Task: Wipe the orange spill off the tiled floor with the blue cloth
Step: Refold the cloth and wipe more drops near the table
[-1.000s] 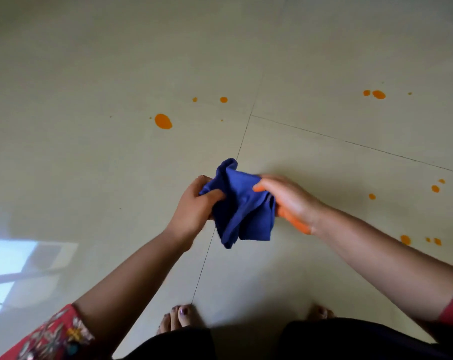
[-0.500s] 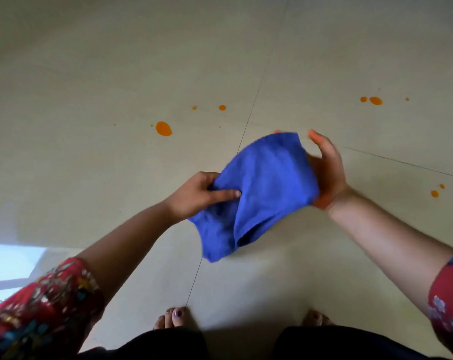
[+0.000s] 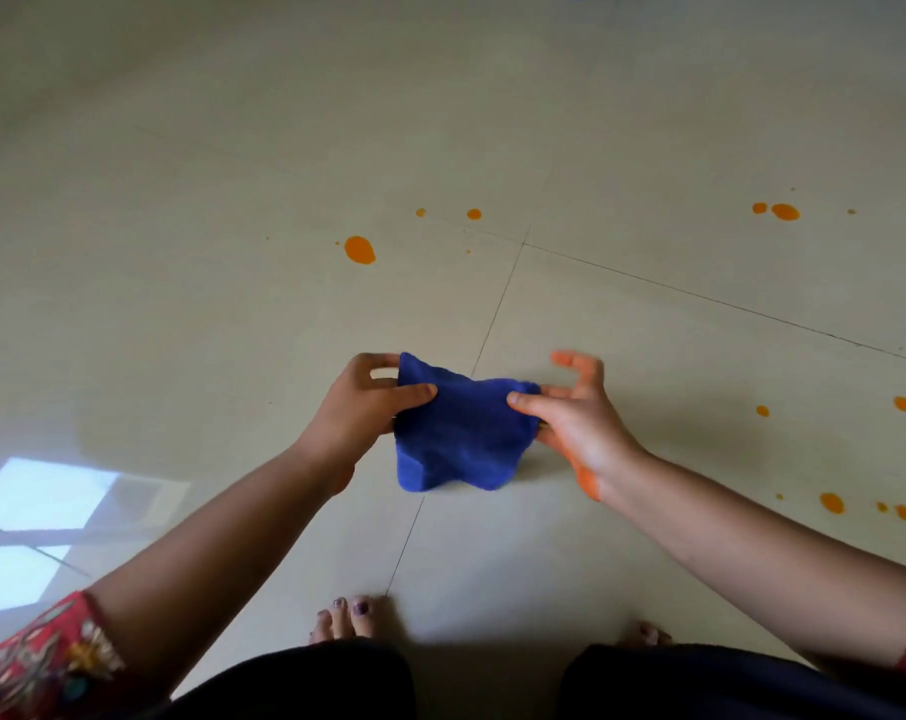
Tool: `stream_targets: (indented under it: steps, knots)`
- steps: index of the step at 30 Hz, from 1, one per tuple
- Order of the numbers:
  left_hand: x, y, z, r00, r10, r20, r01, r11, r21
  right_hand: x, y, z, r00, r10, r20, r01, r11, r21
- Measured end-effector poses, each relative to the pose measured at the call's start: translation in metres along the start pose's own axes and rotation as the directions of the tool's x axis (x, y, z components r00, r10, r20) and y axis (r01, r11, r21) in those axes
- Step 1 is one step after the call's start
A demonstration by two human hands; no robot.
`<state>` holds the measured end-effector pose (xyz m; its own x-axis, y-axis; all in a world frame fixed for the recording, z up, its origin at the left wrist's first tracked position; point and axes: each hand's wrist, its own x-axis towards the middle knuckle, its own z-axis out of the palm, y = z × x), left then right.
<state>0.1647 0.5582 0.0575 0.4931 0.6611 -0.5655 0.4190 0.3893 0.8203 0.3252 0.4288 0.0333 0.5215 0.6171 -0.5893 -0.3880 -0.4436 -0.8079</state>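
While both pinch the blue cloth (image 3: 461, 433), left hand (image 3: 357, 407) thumb on top, right hand (image 3: 578, 413) fingers splayed

Both hands (image 3: 471, 413) pinched shut, arms outstretched.

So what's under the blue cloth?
Below the blue cloth, held up by the left hand and right hand, plain floor tile and a grout line show. Whatever lies directly behind the cloth is covered.

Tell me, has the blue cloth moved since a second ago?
Yes. The blue cloth is now spread left across the floor's grout line; earlier it hung bunched just right of it.
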Motion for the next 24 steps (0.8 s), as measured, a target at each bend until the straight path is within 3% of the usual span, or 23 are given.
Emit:
stream_targets:
  steps: [1,3,5,8,10,13,14,16,18,21,24]
  knots:
    - [-0.003,0.001,-0.005,1.0,0.025,0.005,-0.025,0.999,0.025,-0.002,-0.004,0.002,0.994,-0.103,0.047,0.104,0.994,-0.027]
    - [-0.006,0.006,-0.016,0.993,0.105,0.059,-0.119,0.935,0.333,-0.003,-0.009,0.006,0.944,-0.294,0.153,0.318,0.932,-0.172]
    - [-0.006,0.008,-0.022,0.974,0.207,0.092,-0.216,0.733,0.645,0.002,-0.012,0.009,0.87,-0.448,0.206,0.493,0.765,-0.415]
    - [-0.004,0.006,-0.022,0.941,0.309,0.137,-0.306,0.611,0.73,0.012,-0.014,0.014,0.838,-0.453,0.303,0.537,0.591,-0.602]
    - [0.005,0.008,-0.026,0.902,0.401,0.158,-0.366,0.519,0.773,0.023,-0.015,0.018,0.839,-0.421,0.345,0.543,0.608,-0.578]
    - [0.023,0.018,-0.037,0.834,0.501,0.231,-0.458,0.396,0.796,0.035,-0.026,0.02,0.857,-0.357,0.372,0.492,0.783,-0.38]
    - [0.026,0.021,-0.037,0.83,0.495,0.257,-0.494,0.439,0.751,0.036,-0.031,0.02,0.863,-0.327,0.385,0.446,0.85,-0.279]
    - [0.025,0.025,-0.032,0.857,0.447,0.255,-0.509,0.662,0.55,0.037,-0.038,0.014,0.857,-0.269,0.44,0.368,0.917,-0.156]
    - [0.024,0.029,-0.024,0.879,0.421,0.224,-0.472,0.831,0.293,0.035,-0.037,0.015,0.836,-0.144,0.529,0.295,0.931,-0.214]
    - [0.032,0.027,-0.019,0.92,0.359,0.155,-0.378,0.919,0.114,0.037,-0.024,0.021,0.88,-0.013,0.475,0.157,0.951,-0.265]
    - [0.05,0.017,-0.023,0.978,0.193,0.081,-0.193,0.981,-0.008,0.038,-0.024,0.02,0.889,0.021,0.457,0.039,0.992,-0.122]
